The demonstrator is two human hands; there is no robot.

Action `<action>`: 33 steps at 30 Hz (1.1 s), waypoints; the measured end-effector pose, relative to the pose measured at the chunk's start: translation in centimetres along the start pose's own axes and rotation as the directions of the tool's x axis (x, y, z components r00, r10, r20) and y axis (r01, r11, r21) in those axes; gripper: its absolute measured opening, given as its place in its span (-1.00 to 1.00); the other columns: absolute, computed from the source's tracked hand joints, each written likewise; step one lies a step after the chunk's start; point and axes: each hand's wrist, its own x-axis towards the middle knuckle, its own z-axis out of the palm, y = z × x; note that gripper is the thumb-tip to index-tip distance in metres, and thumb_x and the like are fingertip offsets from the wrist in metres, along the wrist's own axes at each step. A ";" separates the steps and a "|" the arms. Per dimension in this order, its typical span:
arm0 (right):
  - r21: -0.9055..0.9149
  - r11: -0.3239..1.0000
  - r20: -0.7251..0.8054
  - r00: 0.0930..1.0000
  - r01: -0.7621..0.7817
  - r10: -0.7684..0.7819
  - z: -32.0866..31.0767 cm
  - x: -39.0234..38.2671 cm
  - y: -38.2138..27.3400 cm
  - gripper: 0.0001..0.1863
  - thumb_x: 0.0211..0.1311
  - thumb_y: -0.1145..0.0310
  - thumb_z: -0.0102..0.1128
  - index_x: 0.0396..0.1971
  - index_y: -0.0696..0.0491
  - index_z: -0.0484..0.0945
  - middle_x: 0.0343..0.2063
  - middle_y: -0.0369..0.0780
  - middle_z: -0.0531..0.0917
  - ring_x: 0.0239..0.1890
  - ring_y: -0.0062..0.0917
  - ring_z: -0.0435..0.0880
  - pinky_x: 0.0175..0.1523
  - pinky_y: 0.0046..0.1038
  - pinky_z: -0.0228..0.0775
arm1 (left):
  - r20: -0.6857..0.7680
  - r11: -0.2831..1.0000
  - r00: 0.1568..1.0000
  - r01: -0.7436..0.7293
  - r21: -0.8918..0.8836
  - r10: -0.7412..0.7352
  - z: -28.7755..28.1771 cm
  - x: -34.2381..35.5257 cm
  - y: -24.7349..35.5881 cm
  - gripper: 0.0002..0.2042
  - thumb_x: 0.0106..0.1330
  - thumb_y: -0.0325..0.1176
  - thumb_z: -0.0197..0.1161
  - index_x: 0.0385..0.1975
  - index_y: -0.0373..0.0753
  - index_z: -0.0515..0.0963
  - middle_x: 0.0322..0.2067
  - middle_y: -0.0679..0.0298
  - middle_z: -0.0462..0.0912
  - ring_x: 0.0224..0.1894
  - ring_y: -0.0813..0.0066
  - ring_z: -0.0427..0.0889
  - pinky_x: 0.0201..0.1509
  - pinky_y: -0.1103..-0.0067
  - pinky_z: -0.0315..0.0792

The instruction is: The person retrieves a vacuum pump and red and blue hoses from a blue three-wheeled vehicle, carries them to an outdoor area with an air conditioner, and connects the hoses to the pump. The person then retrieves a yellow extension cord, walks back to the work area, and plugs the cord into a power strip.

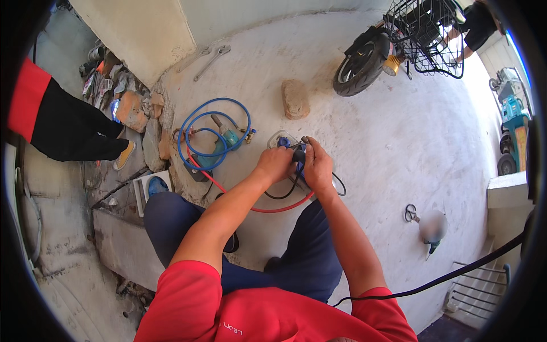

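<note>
I'm gripping a small blue gauge fitting (pixel 296 153) with both hands over the concrete floor (pixel 387 148): left hand (pixel 275 165) and right hand (pixel 318 165) fingers are clamping on it. Red hose (pixel 268 208) is trailing near; blue hose (pixel 199 122) is lying coiled far left, a brick (pixel 295 98) beyond.

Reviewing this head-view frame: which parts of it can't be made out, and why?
- Gauge set: mostly covered by the left hand and right hand; the grip itself is hidden.
- Blue hose and red hose: their ends vanish under the hands.
- Small object on the concrete: blurred.
- Scooter: cut off by the rim.
</note>
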 end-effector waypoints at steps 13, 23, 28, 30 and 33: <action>0.059 0.998 -0.043 0.999 0.012 -0.010 4.4 -1.2 -0.9 -0.66 0.53 0.30 0.03 0.11 0.16 0.61 -0.09 0.13 0.70 -0.01 0.07 0.68 0.07 -0.15 0.53 | 0.026 0.999 0.999 0.041 -0.013 -0.041 -0.7 -1.4 -3.5 -0.74 0.13 -0.24 0.43 -0.27 -0.26 0.64 -0.26 -0.02 0.72 -0.19 -0.07 0.73 -0.11 0.14 0.60; 0.103 0.994 0.037 0.998 0.039 -0.043 5.9 -0.4 -1.7 -0.70 0.48 0.33 0.12 0.08 0.12 0.61 -0.16 0.08 0.71 -0.11 0.06 0.69 -0.01 -0.08 0.53 | 0.094 0.989 0.986 0.134 0.058 -0.139 -0.2 -2.3 -6.0 -0.75 0.29 -0.18 0.36 -0.33 -0.27 0.64 -0.28 -0.01 0.72 -0.21 -0.06 0.73 -0.14 0.14 0.60; 0.093 0.992 -0.030 0.996 -0.083 0.086 3.9 0.3 -1.7 -0.66 0.48 0.34 0.11 0.14 0.13 0.60 -0.09 0.09 0.71 -0.03 0.03 0.69 0.05 -0.14 0.54 | -0.190 0.962 0.948 0.228 -0.149 -0.254 1.2 -2.9 -5.0 -0.72 0.32 -0.16 0.35 -0.31 -0.30 0.61 -0.32 -0.04 0.71 -0.19 -0.11 0.69 -0.14 0.12 0.54; 0.081 0.995 -0.028 0.997 -0.066 0.068 2.5 0.7 -1.6 -0.68 0.48 0.34 0.11 0.10 0.14 0.63 -0.08 0.10 0.71 -0.02 0.03 0.69 0.07 -0.16 0.54 | -0.170 0.861 0.905 0.292 -0.417 -0.390 2.0 -3.1 -4.1 -0.77 0.28 -0.25 0.39 -0.36 -0.32 0.64 -0.42 -0.03 0.72 -0.29 -0.06 0.71 -0.20 0.21 0.54; -0.080 0.997 0.025 1.000 -0.004 0.006 0.4 1.8 -1.1 -0.72 0.43 0.36 0.15 0.03 0.11 0.67 -0.20 0.09 0.71 -0.15 0.05 0.70 -0.02 -0.11 0.55 | -0.121 0.747 0.855 0.362 -0.558 -0.505 3.5 -2.9 -2.4 -0.81 0.30 -0.28 0.35 -0.34 -0.29 0.65 -0.37 0.02 0.72 -0.26 0.02 0.72 -0.15 0.25 0.54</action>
